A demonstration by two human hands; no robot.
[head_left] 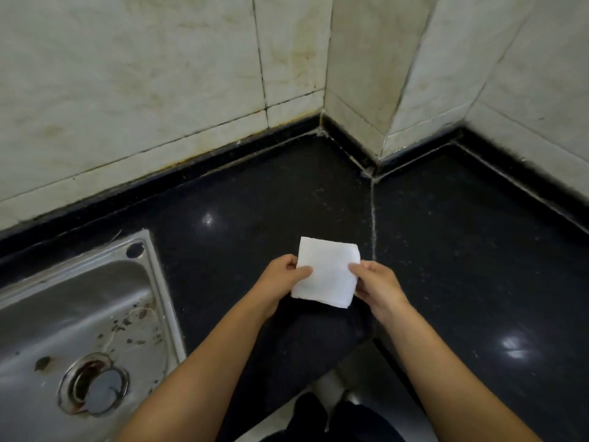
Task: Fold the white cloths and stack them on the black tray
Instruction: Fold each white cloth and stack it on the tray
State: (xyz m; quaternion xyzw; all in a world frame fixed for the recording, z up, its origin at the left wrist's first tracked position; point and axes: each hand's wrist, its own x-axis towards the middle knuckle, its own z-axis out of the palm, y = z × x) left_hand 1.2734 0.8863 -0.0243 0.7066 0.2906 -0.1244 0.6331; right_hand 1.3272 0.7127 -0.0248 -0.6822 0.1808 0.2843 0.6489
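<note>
At the bottom of the frame, two bare forearms rise from the lower corners and converge toward the middle. Between them, at the bottom centre, a dark garment and a strip of pale floor show below the counter's edge.

The left hand (280, 275) sits just left of centre, its fingers curled closed around the left edge of a folded white cloth (326, 271), with the thumb lying across the top face. The right hand (376, 283) mirrors it just right of centre, pinching the cloth's right edge between thumb and fingers. The cloth is a small, thick, roughly square pad, tilted slightly, held between the two hands in the middle of the frame; whether its underside touches the surface below cannot be told.

Beneath and around the hands spreads a glossy black counter (478, 266), speckled, with bright light reflections left of centre and at the lower right. A pale grout seam runs down through it just right of the cloth.

At the lower left, a stainless steel sink (95, 298) is set into the counter, its basin stained and flecked with debris, with a round drain (95, 386) near the bottom left.

Farther back, across the upper half of the frame, a tiled wall (159, 74) of pale, streaked tiles stands, forming an inner corner above the centre and a jutting corner at its right.
</note>
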